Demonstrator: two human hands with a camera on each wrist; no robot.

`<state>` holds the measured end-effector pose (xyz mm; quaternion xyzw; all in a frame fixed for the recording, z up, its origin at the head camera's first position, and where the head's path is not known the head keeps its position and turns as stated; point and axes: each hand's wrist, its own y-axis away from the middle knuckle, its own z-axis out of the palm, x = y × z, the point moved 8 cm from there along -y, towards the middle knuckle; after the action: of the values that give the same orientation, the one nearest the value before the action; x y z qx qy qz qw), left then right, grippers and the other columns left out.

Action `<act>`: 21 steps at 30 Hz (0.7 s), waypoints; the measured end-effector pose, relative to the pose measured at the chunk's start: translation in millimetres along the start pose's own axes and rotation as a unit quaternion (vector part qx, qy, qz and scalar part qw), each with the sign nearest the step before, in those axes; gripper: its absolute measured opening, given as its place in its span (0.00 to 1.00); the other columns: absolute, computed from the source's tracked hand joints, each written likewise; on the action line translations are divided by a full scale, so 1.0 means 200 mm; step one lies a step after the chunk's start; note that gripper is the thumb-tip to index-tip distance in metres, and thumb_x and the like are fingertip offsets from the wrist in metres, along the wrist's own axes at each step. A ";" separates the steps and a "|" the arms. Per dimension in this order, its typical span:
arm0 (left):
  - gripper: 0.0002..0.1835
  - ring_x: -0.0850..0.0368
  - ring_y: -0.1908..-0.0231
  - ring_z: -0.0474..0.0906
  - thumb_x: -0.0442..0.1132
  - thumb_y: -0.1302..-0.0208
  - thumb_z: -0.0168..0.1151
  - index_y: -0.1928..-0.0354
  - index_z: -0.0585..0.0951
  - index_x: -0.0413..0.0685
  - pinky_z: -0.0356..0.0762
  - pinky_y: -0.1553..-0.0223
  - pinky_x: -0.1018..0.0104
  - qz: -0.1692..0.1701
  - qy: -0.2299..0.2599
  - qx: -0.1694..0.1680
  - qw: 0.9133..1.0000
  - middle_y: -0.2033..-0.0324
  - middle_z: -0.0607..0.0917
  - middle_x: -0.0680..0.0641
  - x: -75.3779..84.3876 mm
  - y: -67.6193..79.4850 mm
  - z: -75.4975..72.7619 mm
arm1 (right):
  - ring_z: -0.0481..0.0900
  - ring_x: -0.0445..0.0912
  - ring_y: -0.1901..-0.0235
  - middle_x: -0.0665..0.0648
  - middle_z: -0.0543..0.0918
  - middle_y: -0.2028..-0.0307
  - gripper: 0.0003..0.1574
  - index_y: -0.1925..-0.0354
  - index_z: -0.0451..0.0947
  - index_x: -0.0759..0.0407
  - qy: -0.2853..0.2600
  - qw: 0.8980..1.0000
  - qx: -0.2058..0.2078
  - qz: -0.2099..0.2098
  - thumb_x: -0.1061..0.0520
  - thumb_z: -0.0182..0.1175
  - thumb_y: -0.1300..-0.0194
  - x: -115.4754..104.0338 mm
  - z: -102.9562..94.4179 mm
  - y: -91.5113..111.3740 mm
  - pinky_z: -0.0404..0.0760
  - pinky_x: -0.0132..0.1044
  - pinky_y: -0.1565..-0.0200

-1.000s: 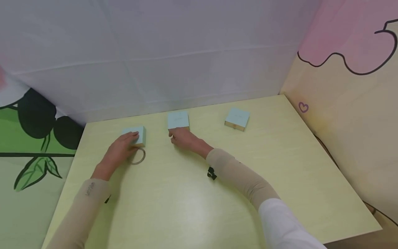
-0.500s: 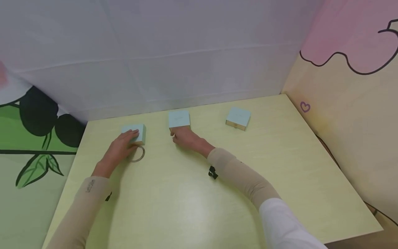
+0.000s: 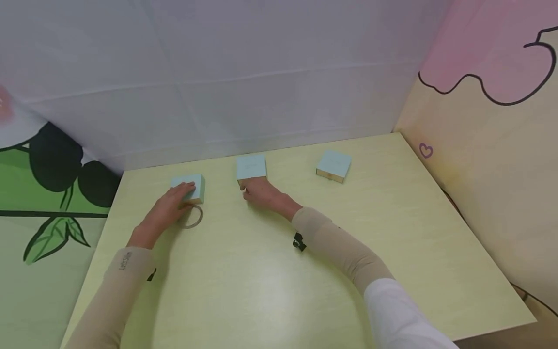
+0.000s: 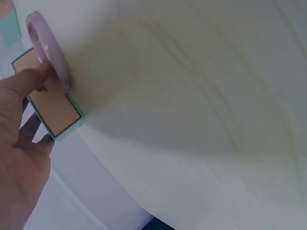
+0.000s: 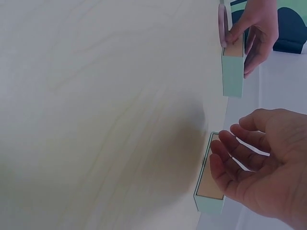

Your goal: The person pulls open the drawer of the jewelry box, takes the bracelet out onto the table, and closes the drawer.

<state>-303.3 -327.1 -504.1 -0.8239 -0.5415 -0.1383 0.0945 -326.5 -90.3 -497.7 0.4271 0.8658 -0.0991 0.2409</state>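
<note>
Near the back of the table [image 3: 261,276], the left hand [image 3: 165,207] lays its fingers across the left box [image 3: 199,188], probably steadying it, thumb at the bangle [image 4: 50,47]; whether they grip, I cannot tell. The right hand [image 3: 261,192], fingers loosely bent, apparently holding nothing, hovers before the middle box [image 3: 251,166]. Moving room lies frontward.

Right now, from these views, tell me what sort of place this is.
Probably an indoor booth or staged work corner: a pale wood-grain table stands against a creased, plain backdrop, with a cartoon-decorated left panel and right panel.
</note>
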 end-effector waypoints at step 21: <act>0.29 0.35 0.28 0.62 0.37 0.30 0.56 0.28 0.68 0.36 0.61 0.30 0.38 0.061 0.020 0.072 0.995 0.27 0.66 0.35 0.44 -0.10 0.00 | 0.81 0.50 0.45 0.60 0.83 0.45 0.21 0.38 0.77 0.64 -0.011 0.998 0.000 0.060 0.61 0.49 0.22 0.21 -0.11 0.13 0.81 0.41 0.47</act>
<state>-288.6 -242.8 -474.9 -0.8432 -0.4971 -0.1091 0.1729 -334.8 -37.6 -499.0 0.4771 0.8360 -0.0889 0.2560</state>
